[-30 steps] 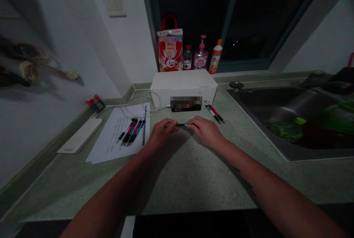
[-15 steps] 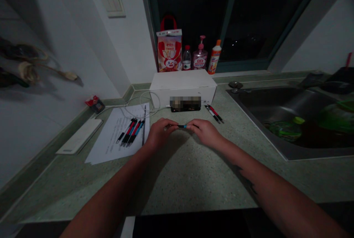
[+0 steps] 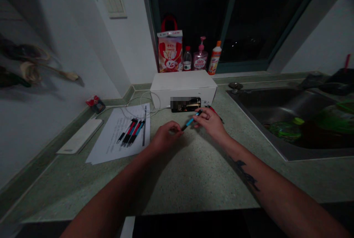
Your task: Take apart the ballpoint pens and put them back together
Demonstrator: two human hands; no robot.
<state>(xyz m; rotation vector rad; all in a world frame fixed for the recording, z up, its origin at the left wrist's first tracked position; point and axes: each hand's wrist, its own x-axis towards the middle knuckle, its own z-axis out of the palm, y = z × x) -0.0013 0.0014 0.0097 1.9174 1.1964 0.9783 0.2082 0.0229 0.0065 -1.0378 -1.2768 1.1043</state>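
A blue and black pen (image 3: 190, 121) slants above the counter between my two hands. Thumb and fingers of my right hand (image 3: 209, 121) pinch its upper, black end. At the lower black tip, the fingers of my left hand (image 3: 167, 135) are closed in a pinch. Several pens (image 3: 131, 133) in black, red and blue lie side by side on printed paper sheets (image 3: 110, 135) to the left. Behind my right hand a red and black pen (image 3: 212, 109) shows in part. A phone (image 3: 190, 104) leans against a white box (image 3: 182, 81) just beyond the hands.
A white cable (image 3: 158, 112) loops from the phone across the paper. Left of the sheets lies a flat white object (image 3: 80, 136), with a small red and black packet (image 3: 95, 103) behind it. Bottles (image 3: 200, 59) and a bag (image 3: 170, 53) stand behind the box. A metal sink (image 3: 272, 140) is at right.
My right hand has risen and moved back, tilting the pen so that more of its blue barrel shows. My left hand has shifted slightly, its fingers now at the pen's lower tip.
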